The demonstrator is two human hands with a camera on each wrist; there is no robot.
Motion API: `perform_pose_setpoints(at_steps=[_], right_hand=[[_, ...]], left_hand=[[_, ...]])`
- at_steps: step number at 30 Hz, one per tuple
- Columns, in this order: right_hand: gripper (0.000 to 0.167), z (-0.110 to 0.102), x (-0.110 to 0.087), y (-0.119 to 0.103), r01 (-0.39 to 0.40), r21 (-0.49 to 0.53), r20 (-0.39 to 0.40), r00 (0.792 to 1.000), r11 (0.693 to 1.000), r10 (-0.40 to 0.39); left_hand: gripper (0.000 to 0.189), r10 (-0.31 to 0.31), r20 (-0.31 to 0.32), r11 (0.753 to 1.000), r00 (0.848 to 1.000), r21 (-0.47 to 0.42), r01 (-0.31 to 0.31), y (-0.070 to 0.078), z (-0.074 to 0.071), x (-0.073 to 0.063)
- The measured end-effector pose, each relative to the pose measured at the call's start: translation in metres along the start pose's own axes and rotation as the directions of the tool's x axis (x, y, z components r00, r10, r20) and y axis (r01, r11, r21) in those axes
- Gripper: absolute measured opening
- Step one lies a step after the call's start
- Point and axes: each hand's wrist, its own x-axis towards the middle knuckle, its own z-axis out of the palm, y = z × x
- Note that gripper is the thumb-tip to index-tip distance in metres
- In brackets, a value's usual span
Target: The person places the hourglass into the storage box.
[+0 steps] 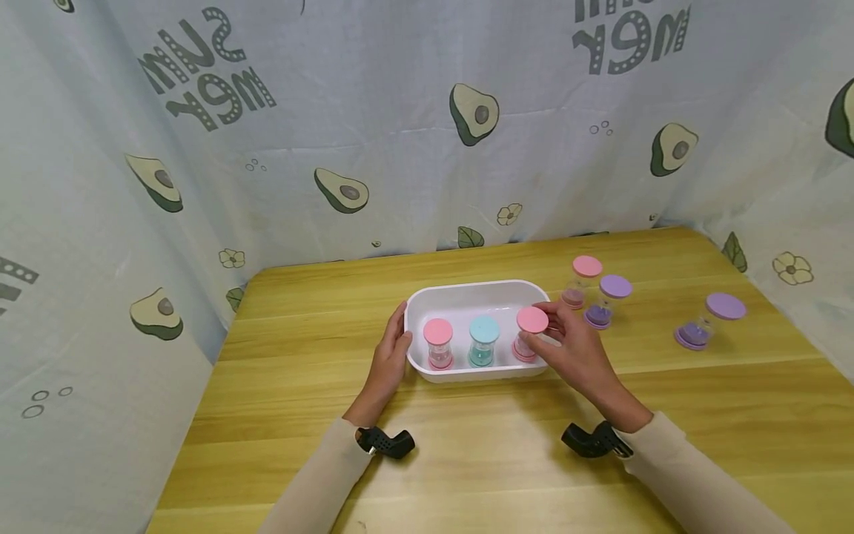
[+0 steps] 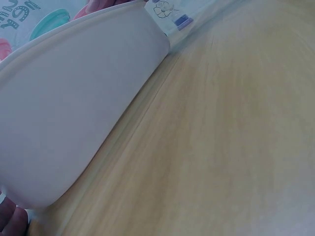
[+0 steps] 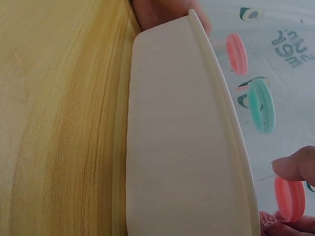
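Note:
In the head view, my left hand (image 1: pixel 390 354) holds the left end of a white plastic tray (image 1: pixel 477 377). Its thumb lies by the rim. Within the tray, a pink-capped sand timer (image 1: pixel 438 332) stands at the left and a teal-capped sand timer (image 1: pixel 483 328) in the middle. At the right end, my right hand (image 1: pixel 579 352) pinches another pink-capped sand timer (image 1: pixel 531 320) between thumb and fingers. The right wrist view shows the thumb (image 3: pixel 295 164) beside that pink cap (image 3: pixel 290 199); the front wall hides most of the glass.
Right of the tray, a pink sand timer (image 1: pixel 587 267) and a purple sand timer (image 1: pixel 615 287) stand close together. Another purple sand timer (image 1: pixel 725 306) stands farther right on the wooden table (image 1: pixel 300 415). A printed curtain (image 1: pixel 414 148) hangs behind and at both sides.

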Motion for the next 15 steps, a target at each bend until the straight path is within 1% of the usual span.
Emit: perform_pose_setpoints(at_steps=[8, 15], right_hand=[[0.048, 0.0023, 0.0001, 0.0025, 0.031, -0.013, 0.006, 1.0, 0.999, -0.031], [0.05, 0.0013, -0.0002, -0.0001, 0.012, -0.023, 0.02, 1.0, 1.0, -0.011]], left_hand=[[0.053, -0.009, 0.003, 1.0, 1.0, 0.014, 0.009, -0.0002, -0.0002, -0.0002], [0.052, -0.007, 0.001, 1.0, 1.0, 0.011, 0.007, 0.0006, -0.0002, -0.0001]])
